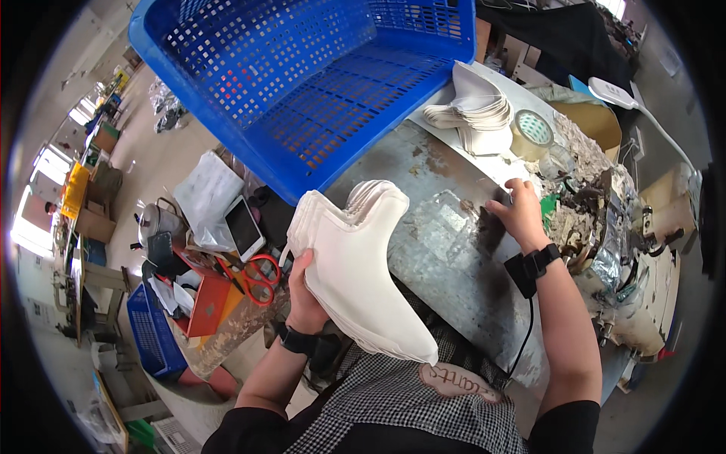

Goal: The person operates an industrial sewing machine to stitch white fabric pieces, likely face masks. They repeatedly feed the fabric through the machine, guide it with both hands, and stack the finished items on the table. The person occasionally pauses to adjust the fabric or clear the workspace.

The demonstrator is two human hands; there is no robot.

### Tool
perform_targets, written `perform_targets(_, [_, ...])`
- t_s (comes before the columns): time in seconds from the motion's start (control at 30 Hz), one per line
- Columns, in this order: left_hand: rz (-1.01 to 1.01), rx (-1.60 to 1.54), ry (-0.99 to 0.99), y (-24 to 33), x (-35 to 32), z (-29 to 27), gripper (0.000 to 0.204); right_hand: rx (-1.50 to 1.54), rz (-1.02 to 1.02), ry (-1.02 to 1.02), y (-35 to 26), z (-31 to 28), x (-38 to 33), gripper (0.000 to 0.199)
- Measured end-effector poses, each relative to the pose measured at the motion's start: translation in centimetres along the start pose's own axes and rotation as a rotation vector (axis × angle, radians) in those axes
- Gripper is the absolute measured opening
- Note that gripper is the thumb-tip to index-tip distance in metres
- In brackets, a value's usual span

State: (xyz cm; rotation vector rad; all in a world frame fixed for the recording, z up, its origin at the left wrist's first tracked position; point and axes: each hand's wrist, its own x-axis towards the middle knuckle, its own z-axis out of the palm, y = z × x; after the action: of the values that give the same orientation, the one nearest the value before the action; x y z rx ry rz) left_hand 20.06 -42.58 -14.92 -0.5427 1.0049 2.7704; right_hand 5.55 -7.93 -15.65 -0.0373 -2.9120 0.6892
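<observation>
Gripping a stack of white boot-shaped fabric pieces [363, 272] in our left hand [302, 291], we are holding it upright over the near edge of the metal-topped bench [446, 250], fingers clenched around its left edge. The stack's long axis is running from its rounded lobes at upper left, just below the tilted blue plastic crate [302, 83], down to a pointed tip at lower right, close to our checked apron [408, 401]. Our right hand [518, 212] is resting well apart from it, up and to the right across the bench, fingers bent down onto the worn surface; we cannot tell whether it is pinching anything beneath them. So the left hand is the one on the stack, and the bare bench is lying between the two hands.

Another pile of white cut pieces [476, 113] is sitting farther back beside a roll of tape [533, 132]. Red-handled scissors [257, 276] are lying to our left. We are finding the clutter [597, 212] at the bench's right end too tangled to name, and the stack is hiding our left fingertips.
</observation>
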Motion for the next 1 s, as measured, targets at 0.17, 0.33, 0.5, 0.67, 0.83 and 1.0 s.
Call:
perform_targets(0.17, [0.107,0.065,0.028,-0.3,0.0,-0.5,0.064,0.122,0.149,-0.074,0.8,0.9,1.3,0.031])
perform_targets(0.33, [0.058,-0.024,0.036,-0.6,-0.1,-1.2,0.064,0.106,0.1,0.059,1.9,1.6,1.9,0.016])
perform_targets(0.5, [-0.103,-0.429,-0.233,-1.5,0.6,-3.8,0.064,-0.053,0.091,0.09,3.0,2.7,3.0,0.015])
perform_targets(0.67, [-0.334,-0.872,-0.251,-0.8,-0.1,-2.4,0.063,0.014,0.217,0.146,2.0,2.7,2.5,0.021])
perform_targets(0.83, [-0.373,-1.018,-0.297,-0.7,-0.7,-1.5,0.038,0.087,0.241,0.114,2.3,2.1,2.6,0.021])
perform_targets(1.0, [-0.308,-1.111,-0.311,-1.5,-0.5,-1.1,0.039,0.078,0.193,0.149,3.4,2.6,2.7,0.018])
